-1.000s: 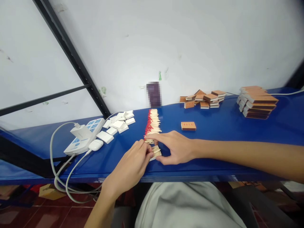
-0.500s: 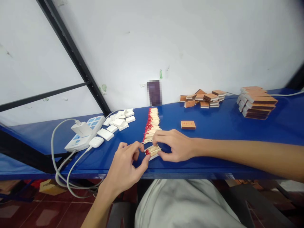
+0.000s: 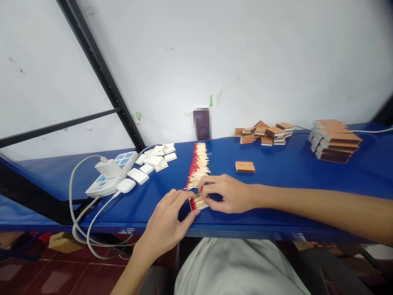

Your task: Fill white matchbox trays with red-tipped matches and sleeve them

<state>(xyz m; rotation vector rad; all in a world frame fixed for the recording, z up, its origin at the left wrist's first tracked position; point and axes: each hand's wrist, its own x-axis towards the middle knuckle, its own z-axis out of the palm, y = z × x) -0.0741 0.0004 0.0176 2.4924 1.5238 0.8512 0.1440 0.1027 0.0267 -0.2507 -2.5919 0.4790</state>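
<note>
A small white matchbox tray [image 3: 199, 202] filled with red-tipped matches lies near the front edge of the blue table [image 3: 276, 180]. My left hand [image 3: 168, 223] rests against the tray's left end, fingers curled round it. My right hand [image 3: 225, 192] pinches the tray's right side and top with bent fingers. Just behind them a long row of loose red-tipped matches [image 3: 198, 164] runs away toward the wall.
White empty trays [image 3: 155, 160] lie at the left, beside a white power strip [image 3: 110, 176] with a plug, cables and an earbud case [image 3: 126, 185]. One orange matchbox sleeve [image 3: 245, 166] lies alone; more sleeves [image 3: 265, 133] and a taller stack [image 3: 334, 140] sit at the right.
My left hand drew back from the tray, baring the red match heads, then closed in on its left end again. My right hand stayed on the tray. The camera tilted slightly.
</note>
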